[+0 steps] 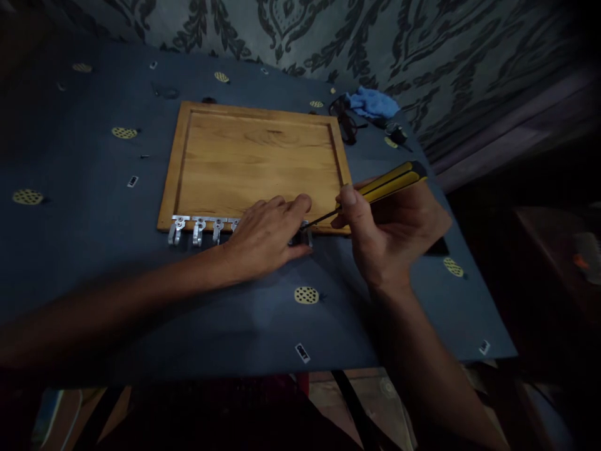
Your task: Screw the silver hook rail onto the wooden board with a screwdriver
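Note:
A framed wooden panel [258,160] lies flat on the table, its near edge facing me. Along that edge runs a metal hook rail [216,229] with several silver hooks. My left hand [265,235] lies across the rail and the panel's edge, thumb on the near side and fingers on the wood, holding the rail down and hiding its middle. In my right hand [394,228] is a yellow and black screwdriver [392,181], gripped by the handle and tilted. Its tip meets the rail near the hook [306,235] beside my left thumb; any screw there is too small to see.
A blue-grey cloth with pineapple prints covers the table [84,244]. Beyond the panel's far right corner are eyeglasses [348,125], a crumpled blue cloth [373,102] and keys [395,133]. A small screw [144,156] lies left of the panel. A patterned wall [323,37] borders the table's far side.

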`<state>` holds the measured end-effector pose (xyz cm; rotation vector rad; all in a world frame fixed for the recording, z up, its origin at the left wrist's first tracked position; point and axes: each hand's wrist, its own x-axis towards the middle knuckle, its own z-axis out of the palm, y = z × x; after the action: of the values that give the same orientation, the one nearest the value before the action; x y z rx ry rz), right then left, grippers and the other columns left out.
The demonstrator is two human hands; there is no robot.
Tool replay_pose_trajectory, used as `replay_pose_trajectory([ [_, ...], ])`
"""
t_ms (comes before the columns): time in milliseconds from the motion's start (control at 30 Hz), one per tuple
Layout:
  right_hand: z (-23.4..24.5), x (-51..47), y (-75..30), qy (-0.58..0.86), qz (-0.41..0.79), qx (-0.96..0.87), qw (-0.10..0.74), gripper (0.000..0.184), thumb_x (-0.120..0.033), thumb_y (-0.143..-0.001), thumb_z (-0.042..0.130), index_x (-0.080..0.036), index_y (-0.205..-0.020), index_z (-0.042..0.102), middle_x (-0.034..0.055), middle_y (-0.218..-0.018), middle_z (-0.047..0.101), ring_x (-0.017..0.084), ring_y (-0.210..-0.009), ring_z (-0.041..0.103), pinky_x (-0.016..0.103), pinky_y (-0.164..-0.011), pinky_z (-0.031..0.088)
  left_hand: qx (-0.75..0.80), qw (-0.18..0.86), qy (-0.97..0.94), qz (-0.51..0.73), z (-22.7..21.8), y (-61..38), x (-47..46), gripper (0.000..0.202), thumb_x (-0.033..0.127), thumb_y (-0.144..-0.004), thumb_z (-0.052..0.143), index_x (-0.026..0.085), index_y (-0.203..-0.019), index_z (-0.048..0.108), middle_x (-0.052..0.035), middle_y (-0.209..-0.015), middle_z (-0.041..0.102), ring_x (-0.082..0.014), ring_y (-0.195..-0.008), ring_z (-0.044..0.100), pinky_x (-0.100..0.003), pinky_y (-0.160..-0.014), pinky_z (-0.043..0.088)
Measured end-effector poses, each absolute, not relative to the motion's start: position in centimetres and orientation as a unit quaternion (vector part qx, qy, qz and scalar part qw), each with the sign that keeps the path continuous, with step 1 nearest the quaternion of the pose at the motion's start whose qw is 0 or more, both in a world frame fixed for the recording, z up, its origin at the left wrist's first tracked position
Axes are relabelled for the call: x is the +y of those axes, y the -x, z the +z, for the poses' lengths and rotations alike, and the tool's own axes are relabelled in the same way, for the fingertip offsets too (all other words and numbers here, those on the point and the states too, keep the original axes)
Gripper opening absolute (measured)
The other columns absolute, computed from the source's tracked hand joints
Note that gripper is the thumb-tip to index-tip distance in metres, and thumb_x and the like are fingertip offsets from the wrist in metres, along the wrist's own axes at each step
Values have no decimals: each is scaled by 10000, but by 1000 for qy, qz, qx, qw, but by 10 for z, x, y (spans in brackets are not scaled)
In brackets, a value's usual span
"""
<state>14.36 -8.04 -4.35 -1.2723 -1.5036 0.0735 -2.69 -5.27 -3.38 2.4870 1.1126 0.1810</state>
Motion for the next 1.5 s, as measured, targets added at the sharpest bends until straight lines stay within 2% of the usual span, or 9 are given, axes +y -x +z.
replay_pose_trajectory([
  [267,-46,-81,-146,536,50,-632,557,178,-451,-906,753,-296,-837,699,-32,-710,653,159,-555,613,321,-499,508,396,201,-893,77,-36,28,-53,487,400,-939,715,163,-1293,479,-113,-1191,691,-311,-1126,641,-427,-926,515],
  [467,-42,-82,-144,535,62,-639,550,207,-475,-871,791,-305,-803,695,-38,-679,648,167,-551,614,321,-502,528,396,203,-891,86,-37,28,-53,462,380,-927,728,172,-1264,490,-112,-1207,694,-310,-1151,636,-429,-939,513],
  [567,-39,-79,-144,523,109,-632,561,249,-506,-826,829,-299,-787,695,-39,-689,651,157,-541,613,309,-486,525,397,202,-892,79,-35,27,-53,478,380,-924,733,167,-1274,488,-119,-1201,693,-313,-1140,640,-432,-937,517],
  [667,-35,-77,-146,497,197,-631,562,291,-565,-838,798,-291,-806,703,-34,-724,669,135,-501,600,294,-459,525,400,198,-892,70,-34,27,-53,501,382,-923,736,164,-1296,484,-130,-1195,691,-325,-1131,647,-444,-930,526],
  [833,-29,-77,-153,472,277,-636,544,292,-557,-897,737,-284,-996,761,2,-869,762,134,-546,640,286,-466,554,397,200,-892,79,-36,27,-52,496,377,-928,736,162,-1301,492,-126,-1185,688,-327,-1134,648,-459,-945,527],
  [900,-28,-78,-154,470,280,-628,553,254,-499,-893,762,-269,-998,781,6,-871,784,136,-547,647,272,-432,532,394,204,-892,84,-36,28,-52,498,379,-922,743,160,-1295,495,-120,-1179,690,-319,-1128,646,-451,-942,526],
  [1033,-28,-78,-152,467,258,-622,574,167,-420,-859,814,-256,-886,797,-10,-799,788,108,-430,575,260,-359,470,397,209,-890,78,-36,27,-53,496,375,-926,740,158,-1296,491,-121,-1201,687,-311,-1135,642,-437,-947,520],
  [1233,-33,-79,-144,500,179,-607,591,214,-463,-820,845,-284,-779,737,-44,-652,683,121,-418,549,266,-344,439,394,207,-891,86,-36,28,-52,477,351,-918,743,167,-1280,493,-117,-1188,695,-315,-1141,645,-442,-942,519],
  [1500,-31,-78,-142,507,179,-605,587,263,-483,-842,817,-278,-733,694,-36,-699,681,117,-445,548,279,-389,475,401,211,-889,63,-34,27,-52,526,386,-933,732,153,-1331,478,-137,-1243,681,-333,-1179,634,-457,-973,509],
])
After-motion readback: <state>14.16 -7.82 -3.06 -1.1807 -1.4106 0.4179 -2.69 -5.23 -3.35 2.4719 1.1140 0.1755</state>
